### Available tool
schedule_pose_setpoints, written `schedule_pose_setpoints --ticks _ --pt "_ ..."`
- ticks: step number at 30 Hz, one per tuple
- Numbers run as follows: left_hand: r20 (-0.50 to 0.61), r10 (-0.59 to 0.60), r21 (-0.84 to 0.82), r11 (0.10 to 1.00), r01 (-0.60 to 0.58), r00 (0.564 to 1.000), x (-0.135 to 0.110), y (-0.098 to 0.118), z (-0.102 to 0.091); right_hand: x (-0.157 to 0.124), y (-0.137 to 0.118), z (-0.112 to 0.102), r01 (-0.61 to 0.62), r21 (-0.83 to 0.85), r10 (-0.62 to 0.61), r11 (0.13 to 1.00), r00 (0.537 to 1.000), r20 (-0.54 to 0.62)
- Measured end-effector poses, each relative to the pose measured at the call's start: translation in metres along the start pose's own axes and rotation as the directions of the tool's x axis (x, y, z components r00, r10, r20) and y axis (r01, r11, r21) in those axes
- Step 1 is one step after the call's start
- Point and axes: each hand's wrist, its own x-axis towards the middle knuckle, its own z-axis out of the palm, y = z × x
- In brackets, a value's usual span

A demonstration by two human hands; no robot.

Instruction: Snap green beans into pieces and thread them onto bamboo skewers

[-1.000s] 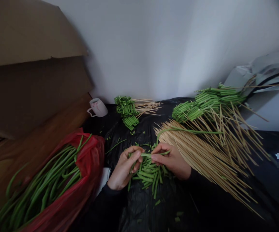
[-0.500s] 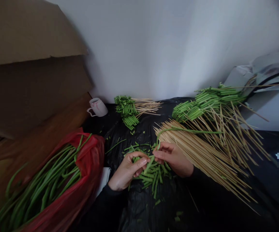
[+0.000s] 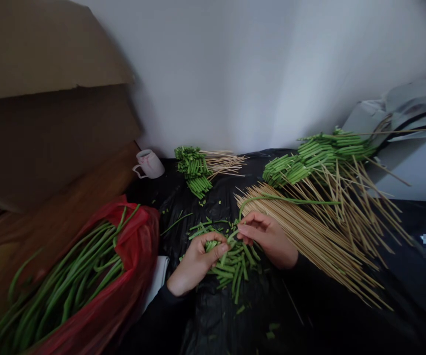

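Note:
A long green bean (image 3: pixel 290 199) lies in a curve over the skewers, and its near end runs down between my hands. My left hand (image 3: pixel 200 259) pinches that end between thumb and forefinger. Just up and to the right, my right hand (image 3: pixel 266 239) is closed on the same bean with its fingertips. Below both hands is a loose pile of cut bean pieces (image 3: pixel 231 273), partly covered by my left hand. To the right of my right hand lies a thick bundle of bare wooden skewers (image 3: pixel 309 236).
A red plastic bag (image 3: pixel 139 246) of whole long beans stands at left. Skewered bean pieces lie in a small stack (image 3: pixel 194 170) and a larger stack (image 3: pixel 319 155) at the back. A mug (image 3: pixel 149 164) stands by the wall. Black plastic sheeting (image 3: pixel 220 320) covers the surface.
My right hand has shifted slightly right, and my left hand slightly left and down, so the gap between them is wider. The bean's far part stays on the skewers.

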Motion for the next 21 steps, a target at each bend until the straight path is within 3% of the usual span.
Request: schedule_pose_setpoints --ticks 3,8,10,15,21 --pt "-0.119 0.029 -0.045 0.998 -0.035 0.992 0.002 -0.004 0.000 0.001 0.002 0.000 -0.008 0.008 0.008 1.000 1.000 0.002" --pt "-0.309 0.061 -0.253 0.957 -0.144 0.949 0.006 -0.005 -0.006 0.000 0.005 0.002 -0.030 0.009 0.030 1.000 0.999 0.026" --pt "-0.336 0.054 -0.345 0.922 -0.176 0.940 0.007 -0.001 -0.009 0.000 0.005 0.003 -0.042 0.012 0.042 0.999 0.999 0.023" --pt "-0.165 0.006 -0.509 0.856 -0.091 0.986 0.006 0.009 -0.012 -0.002 0.004 0.004 -0.048 -0.020 0.048 0.999 0.998 0.041" --pt "-0.004 -0.061 -0.302 0.952 0.057 0.998 0.001 0.005 -0.004 -0.005 0.007 0.004 -0.015 -0.078 0.025 0.997 0.991 0.130"
